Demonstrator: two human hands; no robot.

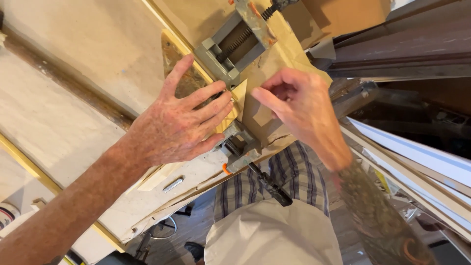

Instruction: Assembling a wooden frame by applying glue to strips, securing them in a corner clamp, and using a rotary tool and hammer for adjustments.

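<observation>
The left hand [179, 122] lies spread, hiding part of a triangular wood piece [240, 93]; the blurred right hand [299, 105] hovers half-curled, holding nothing.

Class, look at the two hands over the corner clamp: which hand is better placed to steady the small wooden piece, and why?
Probably the left hand: its fingertips already lie on the small wooden piece inside the corner clamp. The right hand hovers beside it, fingers curled.

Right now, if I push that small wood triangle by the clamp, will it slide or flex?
The wood triangle looks thin but stiff, so it probably won't flex. It seems light and likely slides easily. The left hand fingertips reach its edge, and the corner clamp probably stops it.
</observation>
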